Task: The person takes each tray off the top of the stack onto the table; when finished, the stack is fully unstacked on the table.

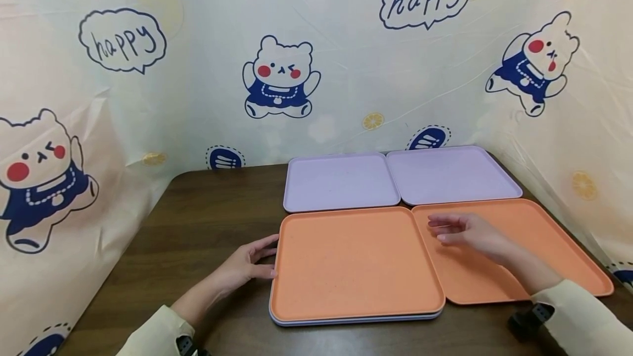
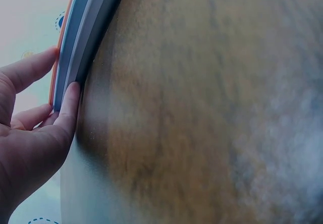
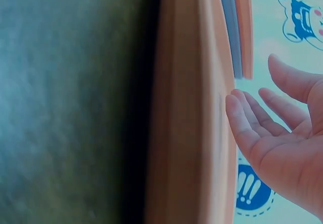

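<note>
An orange tray (image 1: 358,262) tops a stack with bluish tray edges (image 1: 356,321) beneath it. My left hand (image 1: 239,265) is at the stack's left side, its extended fingers and thumb touching the rims. In the left wrist view, the left hand (image 2: 35,138) rests its fingertips along the layered edges (image 2: 73,47), one finger low by the table. Over a second orange tray (image 1: 534,240) to the right hovers my right hand (image 1: 475,235), with loosely bent fingers holding nothing. The right wrist view has the right hand (image 3: 282,138) apart from the stack's corner (image 3: 237,42).
Two lilac trays (image 1: 341,183) (image 1: 452,174) lie side by side behind the orange ones. The brown wooden table (image 1: 198,218) extends to the left. A printed cloth (image 1: 198,87) with bears hangs behind and along the sides.
</note>
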A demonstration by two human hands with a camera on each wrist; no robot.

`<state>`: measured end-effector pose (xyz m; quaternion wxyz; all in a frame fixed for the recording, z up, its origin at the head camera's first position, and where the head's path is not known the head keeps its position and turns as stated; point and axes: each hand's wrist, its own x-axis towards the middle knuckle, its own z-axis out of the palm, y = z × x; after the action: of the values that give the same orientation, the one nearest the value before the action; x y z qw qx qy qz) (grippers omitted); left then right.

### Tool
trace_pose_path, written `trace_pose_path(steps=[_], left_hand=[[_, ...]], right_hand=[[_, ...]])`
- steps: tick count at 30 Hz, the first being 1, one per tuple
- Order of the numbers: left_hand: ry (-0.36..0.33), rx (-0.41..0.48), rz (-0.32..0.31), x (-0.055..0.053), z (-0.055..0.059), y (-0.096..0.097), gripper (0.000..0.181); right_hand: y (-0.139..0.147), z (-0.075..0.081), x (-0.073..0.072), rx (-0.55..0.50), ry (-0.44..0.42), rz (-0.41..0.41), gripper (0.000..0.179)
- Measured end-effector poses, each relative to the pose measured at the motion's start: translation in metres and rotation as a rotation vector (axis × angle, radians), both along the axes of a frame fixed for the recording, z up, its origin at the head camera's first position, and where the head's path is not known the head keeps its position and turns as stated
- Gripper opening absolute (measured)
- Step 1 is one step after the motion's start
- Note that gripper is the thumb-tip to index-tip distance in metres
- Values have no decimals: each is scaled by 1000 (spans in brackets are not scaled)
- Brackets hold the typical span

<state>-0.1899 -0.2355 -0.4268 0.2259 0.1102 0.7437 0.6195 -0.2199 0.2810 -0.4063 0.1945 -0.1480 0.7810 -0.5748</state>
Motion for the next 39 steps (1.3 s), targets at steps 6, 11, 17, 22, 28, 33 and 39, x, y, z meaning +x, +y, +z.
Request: trace_pose_path(steps=[6,11,17,22,28,33,39], left_hand=[[4,2,0,0,-1,0,83],[5,-1,1,0,0,1,82],[7,-8,9,0,0,2,82],[14,-22,59,2,0,6,80],[67,-61,148,5,-1,14,80],[85,-102,185,6,-3,17,81],[57,-92,195,6,-3,18,83]], right_hand=[[-11,-3,3,-20,2,50,64],[-14,-9,2,-30,-13,62,69],[-17,-10,3,-51,-42,73,74],[-19,-11,5,-69,-58,79,74],[-19,-11,5,-64,-52,83,74],[-19,-11,5,-61,-50,90,73],[-20,-12,5,-54,-41,88,73]])
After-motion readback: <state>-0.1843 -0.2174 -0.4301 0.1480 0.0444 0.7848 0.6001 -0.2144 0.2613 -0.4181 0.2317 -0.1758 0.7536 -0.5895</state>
